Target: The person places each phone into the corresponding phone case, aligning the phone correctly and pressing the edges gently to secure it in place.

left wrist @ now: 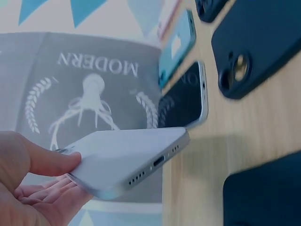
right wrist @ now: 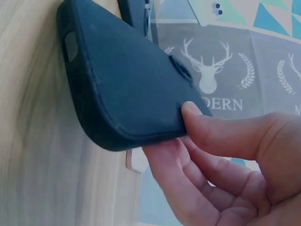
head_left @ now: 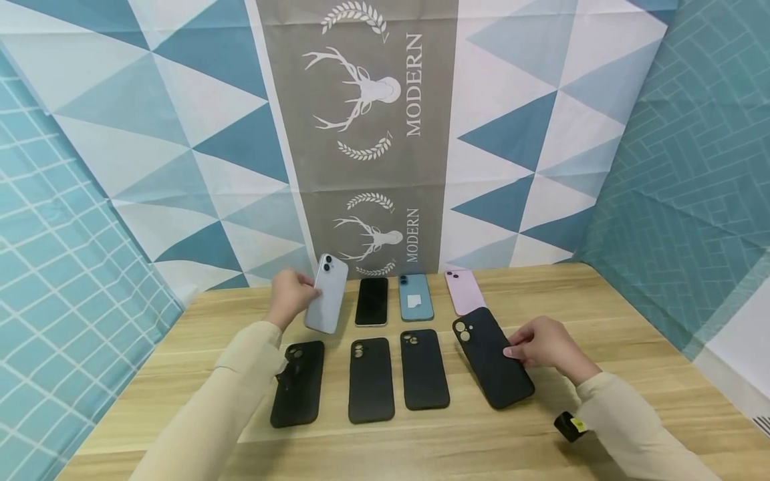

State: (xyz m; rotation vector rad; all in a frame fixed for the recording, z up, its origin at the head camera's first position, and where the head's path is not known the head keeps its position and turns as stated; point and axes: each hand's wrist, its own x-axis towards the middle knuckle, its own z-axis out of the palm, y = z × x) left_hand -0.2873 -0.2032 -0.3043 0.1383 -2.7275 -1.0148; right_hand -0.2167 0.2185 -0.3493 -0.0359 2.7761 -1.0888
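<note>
Your left hand (head_left: 291, 294) pinches the white phone (head_left: 331, 297) in its fingers (left wrist: 59, 195), tilted above the desk (head_left: 433, 451), left of the black-screened phone (head_left: 371, 302). Your right hand (head_left: 546, 344) pinches a black case (head_left: 490, 354), tilted, near the pink phone (head_left: 466, 291).

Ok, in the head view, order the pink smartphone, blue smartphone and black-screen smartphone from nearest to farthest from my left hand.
From your left hand:
1. Black-screen smartphone, just right of the white smartphone you hold.
2. Blue smartphone, next one right.
3. Pink smartphone, farthest right of these.
</note>
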